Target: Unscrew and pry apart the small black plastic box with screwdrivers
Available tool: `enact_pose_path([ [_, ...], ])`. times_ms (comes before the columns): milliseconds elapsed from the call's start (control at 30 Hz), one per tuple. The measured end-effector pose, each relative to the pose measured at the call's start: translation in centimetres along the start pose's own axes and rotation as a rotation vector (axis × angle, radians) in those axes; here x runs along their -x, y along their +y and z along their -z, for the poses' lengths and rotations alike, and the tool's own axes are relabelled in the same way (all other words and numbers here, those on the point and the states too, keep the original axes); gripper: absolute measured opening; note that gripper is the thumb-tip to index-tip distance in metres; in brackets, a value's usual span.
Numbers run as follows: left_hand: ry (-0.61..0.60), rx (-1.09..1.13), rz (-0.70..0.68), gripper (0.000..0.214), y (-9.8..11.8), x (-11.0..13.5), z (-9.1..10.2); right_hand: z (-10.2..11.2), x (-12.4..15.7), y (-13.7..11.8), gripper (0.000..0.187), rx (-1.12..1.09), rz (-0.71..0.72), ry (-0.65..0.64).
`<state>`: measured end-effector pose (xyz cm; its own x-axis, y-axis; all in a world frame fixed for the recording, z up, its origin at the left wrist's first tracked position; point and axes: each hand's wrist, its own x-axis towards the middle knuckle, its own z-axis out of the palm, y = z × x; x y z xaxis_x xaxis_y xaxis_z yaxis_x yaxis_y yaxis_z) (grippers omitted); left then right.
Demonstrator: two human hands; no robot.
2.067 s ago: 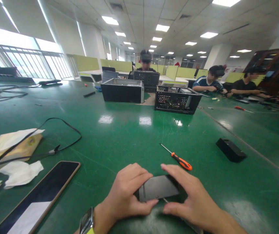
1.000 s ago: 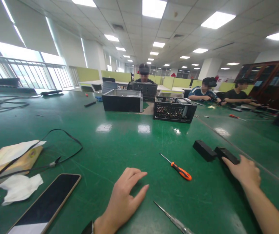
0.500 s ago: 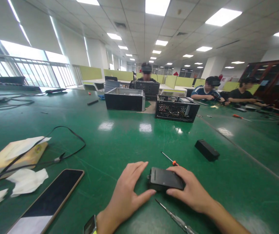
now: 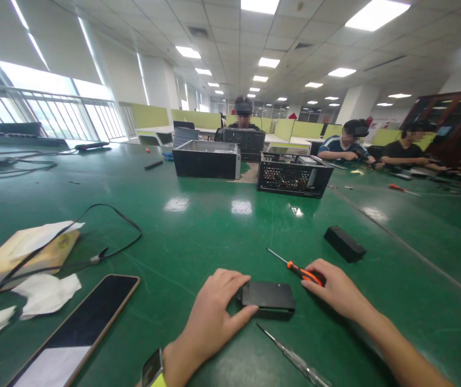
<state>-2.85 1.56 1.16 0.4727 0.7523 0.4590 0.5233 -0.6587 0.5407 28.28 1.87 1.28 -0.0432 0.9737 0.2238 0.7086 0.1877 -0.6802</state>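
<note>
I observe the left hand with its thumb and fingers clamped on the left end of a flat black box, which lies on the green tabletop between the two hands. A watch is on the left wrist. I find the right hand at the handle end of an orange-and-black screwdriver, thumb and fingers on either side of the handle; I cannot tell whether they are closed on it. The shaft of this tool points away and to the left, behind the box. A clear-handled screwdriver lies just in front of the box, its tip toward the left hand. I record a second black box beyond the right hand, apart from it. Left of the left hand I note a phone, crumpled tissue, a yellow packet and a black cord crossing that packet. Farther back stand two open computer cases, one solid-sided, one perforated. One person sits behind them; two others sit at the far right.
</note>
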Motion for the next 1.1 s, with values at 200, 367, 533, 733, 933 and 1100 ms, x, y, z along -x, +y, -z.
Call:
enact_pose_path([
  [200,-0.020,0.052,0.031,0.034,0.1,0.1,-0.2,2.4,0.7,0.3,0.031,-0.317,-0.048,0.131],
  [367,-0.038,0.080,0.049,0.032,0.2,0.1,-0.2,2.8,1.6,-0.6,0.027,-0.552,-0.055,0.236],
  [533,-0.044,0.089,0.051,0.032,0.3,0.1,-0.3,2.6,1.8,-0.6,0.019,-0.674,-0.102,0.246],
  [733,-0.051,0.100,0.053,0.032,0.1,0.2,-0.5,3.1,2.0,-0.6,0.020,-0.617,-0.052,0.274],
  [933,-0.055,0.121,0.058,0.031,0.3,0.1,-0.4,3.4,2.7,-1.8,0.021,-0.454,0.005,0.278],
  [1100,-0.053,0.131,0.075,0.031,0.3,0.2,-0.4,3.2,2.6,-2.3,0.018,-0.512,0.010,0.284],
])
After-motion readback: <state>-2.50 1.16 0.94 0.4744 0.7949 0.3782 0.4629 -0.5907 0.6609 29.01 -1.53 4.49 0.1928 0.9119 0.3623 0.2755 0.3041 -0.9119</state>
